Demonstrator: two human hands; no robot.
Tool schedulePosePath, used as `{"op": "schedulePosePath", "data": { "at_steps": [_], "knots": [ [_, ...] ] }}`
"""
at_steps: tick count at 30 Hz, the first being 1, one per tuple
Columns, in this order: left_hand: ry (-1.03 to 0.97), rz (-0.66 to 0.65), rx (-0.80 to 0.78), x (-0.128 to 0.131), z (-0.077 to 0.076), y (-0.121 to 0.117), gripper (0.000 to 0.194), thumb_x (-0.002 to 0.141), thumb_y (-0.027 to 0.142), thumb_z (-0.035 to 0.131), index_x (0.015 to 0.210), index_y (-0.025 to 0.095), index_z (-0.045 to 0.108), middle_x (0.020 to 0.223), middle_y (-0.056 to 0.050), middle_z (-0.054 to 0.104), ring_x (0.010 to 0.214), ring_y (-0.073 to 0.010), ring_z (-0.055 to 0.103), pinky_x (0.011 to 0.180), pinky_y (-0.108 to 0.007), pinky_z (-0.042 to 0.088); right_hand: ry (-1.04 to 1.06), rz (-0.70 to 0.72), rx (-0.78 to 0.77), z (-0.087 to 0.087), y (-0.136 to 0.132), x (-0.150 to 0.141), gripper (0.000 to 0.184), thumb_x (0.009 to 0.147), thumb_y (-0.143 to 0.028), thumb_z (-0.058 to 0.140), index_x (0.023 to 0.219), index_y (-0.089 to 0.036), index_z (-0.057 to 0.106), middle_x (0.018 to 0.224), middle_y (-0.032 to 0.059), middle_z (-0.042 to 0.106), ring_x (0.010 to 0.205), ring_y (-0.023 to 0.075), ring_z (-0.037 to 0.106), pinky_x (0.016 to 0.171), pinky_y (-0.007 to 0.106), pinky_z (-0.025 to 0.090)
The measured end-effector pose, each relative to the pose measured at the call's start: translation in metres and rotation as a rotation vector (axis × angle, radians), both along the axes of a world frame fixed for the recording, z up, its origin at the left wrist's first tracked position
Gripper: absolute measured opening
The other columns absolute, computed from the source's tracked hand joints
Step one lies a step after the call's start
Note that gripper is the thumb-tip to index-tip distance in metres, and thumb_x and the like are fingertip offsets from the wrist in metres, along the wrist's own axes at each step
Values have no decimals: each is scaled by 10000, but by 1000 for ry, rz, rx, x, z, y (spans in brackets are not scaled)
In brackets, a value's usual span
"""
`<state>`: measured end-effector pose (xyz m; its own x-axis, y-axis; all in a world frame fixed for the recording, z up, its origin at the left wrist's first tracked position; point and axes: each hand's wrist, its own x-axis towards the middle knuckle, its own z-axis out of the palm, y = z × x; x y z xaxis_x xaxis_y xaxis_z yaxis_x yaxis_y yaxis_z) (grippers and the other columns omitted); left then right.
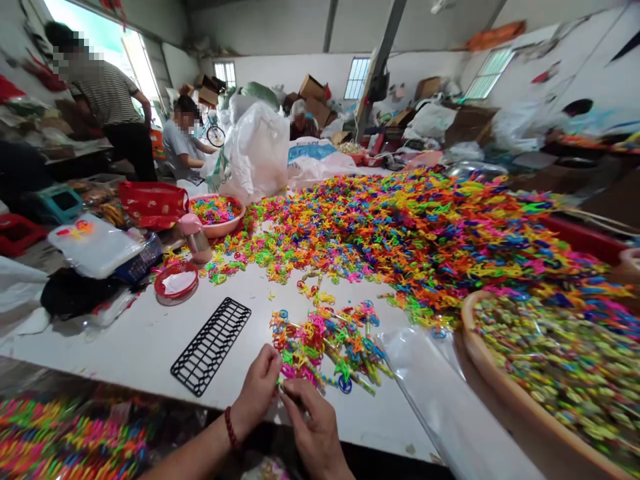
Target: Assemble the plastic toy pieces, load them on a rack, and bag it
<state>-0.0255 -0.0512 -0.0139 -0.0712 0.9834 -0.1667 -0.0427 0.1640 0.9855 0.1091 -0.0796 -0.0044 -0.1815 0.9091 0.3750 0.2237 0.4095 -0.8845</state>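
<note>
My left hand point(257, 383) is closed near the table's front edge, a dark red bead bracelet point(231, 428) on its wrist. Fingers of my right hand point(314, 421) are pinched together close beside it. A sliver of something small and greenish shows between the two hands; the fingers hide most of it, so I cannot tell its kind. Just beyond them lies a small heap of colourful plastic toys point(320, 337), some with clear tubes and round loops. To the left, a black plastic grid rack point(211, 347) rests flat on the white table point(135, 347).
A large pile of bright plastic pieces point(425, 227) covers the far table. At right are a clear plastic bag point(440, 393) and a wide tub point(470, 317) of small pieces. A red basket point(177, 283) and pink-lidded container point(195, 239) stand left. Several people are farther back.
</note>
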Motion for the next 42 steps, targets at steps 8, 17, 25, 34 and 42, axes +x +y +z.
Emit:
{"op": "schedulePosePath", "data": {
  "at_steps": [8,17,25,34,42],
  "knots": [
    [-210,23,-126,19,5,-7,555,731,754,586,808,212,489,668,50,462,519,-94,391,490,-235,336,56,-57,-80,-8,8,14,167,867,-377,657,936,-260,755,907,58,758,832,230,729,767,296,604],
    [-40,96,-66,20,-8,-6,571,734,781,525,762,212,485,643,45,470,568,-119,436,511,-233,370,213,-35,-379,-17,15,13,331,773,-532,725,828,-207,758,842,69,745,816,233,695,757,301,563],
    [6,103,-48,17,-16,-10,530,784,738,489,733,214,432,604,61,415,529,-105,385,514,-233,361,157,-6,-265,-14,3,4,247,842,-446,668,811,-212,742,811,55,727,781,205,670,737,284,532],
    [462,-152,50,-1,-11,-10,370,975,490,305,884,204,522,819,-18,559,776,-163,545,758,-305,471,-43,29,-319,-29,4,21,220,888,-384,605,1021,-223,676,965,55,724,897,215,676,828,309,529],
    [986,20,631,-7,-67,18,396,981,221,369,1365,130,389,1463,-235,383,1447,-324,281,1098,-616,357,-59,-101,-242,-66,13,16,364,921,-454,495,1172,-212,596,1114,105,693,1000,243,669,851,364,547]
  ]
}}
